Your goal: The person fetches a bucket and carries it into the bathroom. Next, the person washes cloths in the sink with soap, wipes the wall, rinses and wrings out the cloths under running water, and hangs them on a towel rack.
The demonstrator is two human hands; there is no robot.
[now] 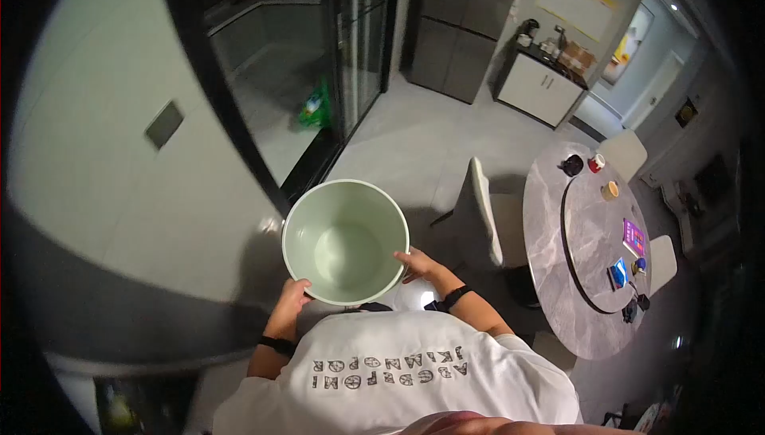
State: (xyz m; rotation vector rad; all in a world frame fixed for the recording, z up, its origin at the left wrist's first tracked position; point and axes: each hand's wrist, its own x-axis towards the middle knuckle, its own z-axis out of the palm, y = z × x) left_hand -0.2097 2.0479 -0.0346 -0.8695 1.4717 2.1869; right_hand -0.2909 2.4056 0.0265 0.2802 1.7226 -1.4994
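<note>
Both my hands carry a pale green, round bucket in front of my body, its open top facing up toward me. Nothing shows inside it. My left hand grips the near left rim, thumb over the edge. On the right side of the rim, my right hand is closed in the same way, with its thumb on the inner wall. The other fingers of both hands are mostly hidden behind the bucket's outside. Each wrist wears a black band.
A round marble table with cups, a book and small items stands at right, a chair beside it. Ahead are a fridge and a low cabinet. A black-framed sliding doorway opens at left, with a green bag beyond.
</note>
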